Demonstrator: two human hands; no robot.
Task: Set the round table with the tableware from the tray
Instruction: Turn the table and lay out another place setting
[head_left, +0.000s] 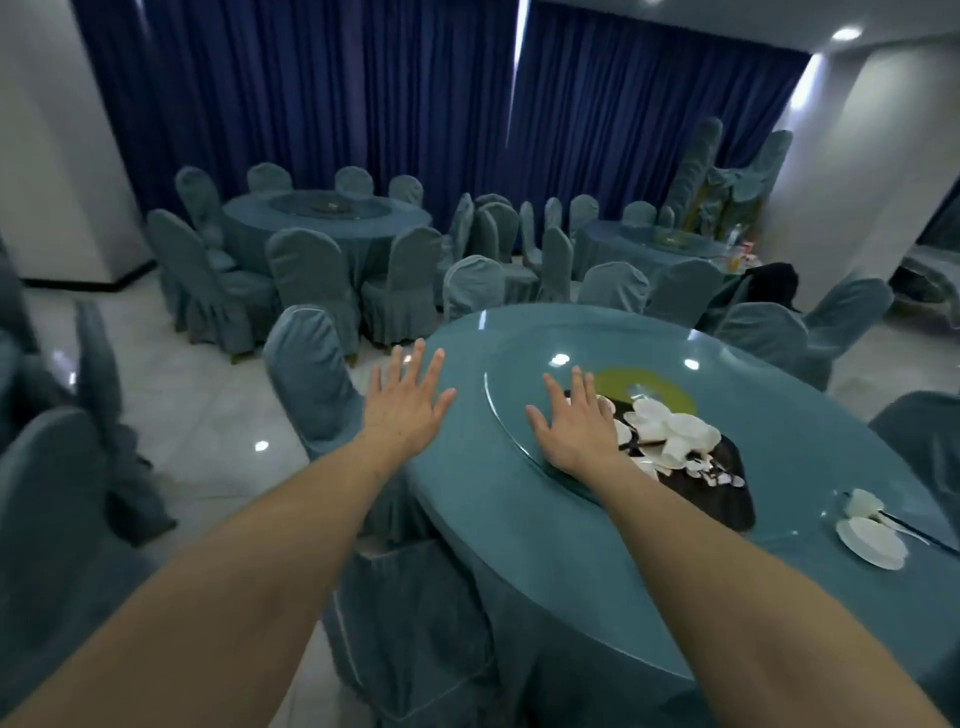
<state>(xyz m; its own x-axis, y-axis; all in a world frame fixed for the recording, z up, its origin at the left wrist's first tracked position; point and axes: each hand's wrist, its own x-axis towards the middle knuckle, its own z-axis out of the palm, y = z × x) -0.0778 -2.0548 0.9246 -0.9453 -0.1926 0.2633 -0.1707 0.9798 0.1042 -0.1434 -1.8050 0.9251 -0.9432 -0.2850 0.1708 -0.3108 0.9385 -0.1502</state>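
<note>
The round table (524, 530) in teal cloth fills the right half of the view. A glass turntable (779, 374) sits on it, carrying a dark tray (722, 499) piled with white tableware (670, 431). At the right edge lies one set place: a white plate (872, 543) with a small white bowl (865, 503) and dark chopsticks. My left hand (408, 405) is stretched out flat over the table's left edge, fingers spread, holding nothing. My right hand (574, 428) is also flat and empty over the turntable's near rim, just left of the tray.
Teal-covered chairs ring the table; one chair (311, 374) stands just beyond my left hand and another (410, 613) under my arms. Two more round tables with chairs stand behind, before blue curtains. More covered chairs crowd the left edge, with tiled floor between.
</note>
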